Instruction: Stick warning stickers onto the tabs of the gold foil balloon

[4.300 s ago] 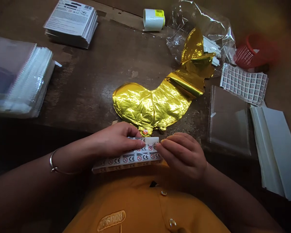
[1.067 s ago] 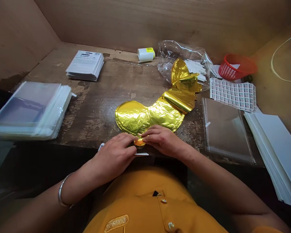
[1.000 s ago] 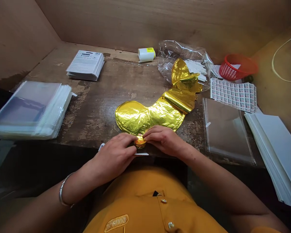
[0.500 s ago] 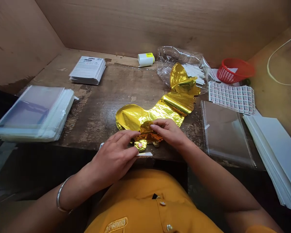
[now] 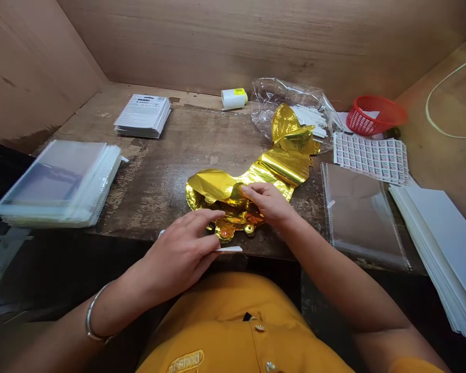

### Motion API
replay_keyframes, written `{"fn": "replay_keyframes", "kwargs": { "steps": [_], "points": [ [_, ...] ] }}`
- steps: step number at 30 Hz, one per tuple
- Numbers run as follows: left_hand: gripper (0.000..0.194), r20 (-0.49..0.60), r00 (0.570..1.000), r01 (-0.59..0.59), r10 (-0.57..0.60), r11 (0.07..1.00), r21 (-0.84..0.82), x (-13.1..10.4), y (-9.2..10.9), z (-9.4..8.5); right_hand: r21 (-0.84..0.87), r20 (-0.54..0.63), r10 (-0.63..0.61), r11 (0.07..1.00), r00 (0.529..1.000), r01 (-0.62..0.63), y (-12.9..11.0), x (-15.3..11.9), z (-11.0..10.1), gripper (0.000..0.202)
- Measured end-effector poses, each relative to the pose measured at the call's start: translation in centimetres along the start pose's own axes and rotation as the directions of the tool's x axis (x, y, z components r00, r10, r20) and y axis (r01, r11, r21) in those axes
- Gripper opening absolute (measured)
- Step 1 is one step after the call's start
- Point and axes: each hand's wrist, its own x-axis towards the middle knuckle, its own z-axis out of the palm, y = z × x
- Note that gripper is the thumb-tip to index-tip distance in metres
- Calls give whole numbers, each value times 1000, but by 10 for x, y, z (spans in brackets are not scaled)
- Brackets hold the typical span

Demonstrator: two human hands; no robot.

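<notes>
A shiny gold foil balloon (image 5: 252, 178), flat and uninflated, lies crumpled across the near part of the table. Between thumb and fingers, my right hand (image 5: 272, 204) pinches a raised fold of it. My left hand (image 5: 188, 243) is at the balloon's near left edge, index finger stretched toward the foil. A thin white strip (image 5: 231, 249), perhaps a straw, sticks out below the left thumb, and a white bit also shows on the hand's far side; the hand appears to hold it. The left fingers' undersides are hidden.
Clear plastic sleeves (image 5: 54, 176) are stacked left, with packaged cards (image 5: 142, 114) behind. At the back are a white roll (image 5: 233, 99), a clear bag of white sticks (image 5: 270, 93) and a red basket (image 5: 367, 122). Right are sticker sheets (image 5: 373, 155), a clear sleeve (image 5: 363, 212) and white sheets (image 5: 438, 228).
My right hand has lifted the near foil fold up and away, so the balloon's near part gapes more. My left hand has stayed almost in place.
</notes>
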Motion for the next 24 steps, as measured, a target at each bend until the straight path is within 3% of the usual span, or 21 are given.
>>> {"fn": "replay_keyframes", "kwargs": {
  "steps": [5, 9, 13, 16, 18, 20, 22, 23, 24],
  "points": [
    [21, 26, 995, -94, 93, 995, 40, 13, 4, -6, -196, 47, -124, 972, 991, 131, -11, -6, 9, 39],
    [22, 85, 986, -154, 146, 984, 91, 18, -1, 7, -309, 117, -124, 938, 985, 154, -13, -8, 15, 35],
    [21, 198, 971, -152, 133, 985, 84, 17, -8, 17, -185, -87, -123, 977, 989, 105, -4, 5, 7, 38],
    [20, 250, 964, -115, 93, 991, 72, 22, -7, 10, -89, -366, -169, 985, 915, 146, -4, 13, 1, 39],
    [20, 246, 963, -134, 113, 989, 68, 28, -6, 5, -78, -452, -201, 979, 869, 186, -8, 10, 2, 38],
    [19, 240, 962, -153, 132, 986, 72, 34, -8, 4, -130, -361, -234, 971, 903, 199, -11, 1, 4, 35],
    [18, 286, 950, -142, 122, 989, 49, 38, -13, 6, -267, -150, -294, 931, 944, 247, -9, -12, 7, 20],
    [18, 320, 941, -127, 112, 992, 26, 39, -16, 8, -365, -44, -330, 884, 943, 292, -7, -19, 9, 16],
    [17, 351, 931, -110, 102, 994, 3, 39, -18, 10, -470, 43, -365, 814, 930, 341, -3, -25, 10, 28]
  ]
}}
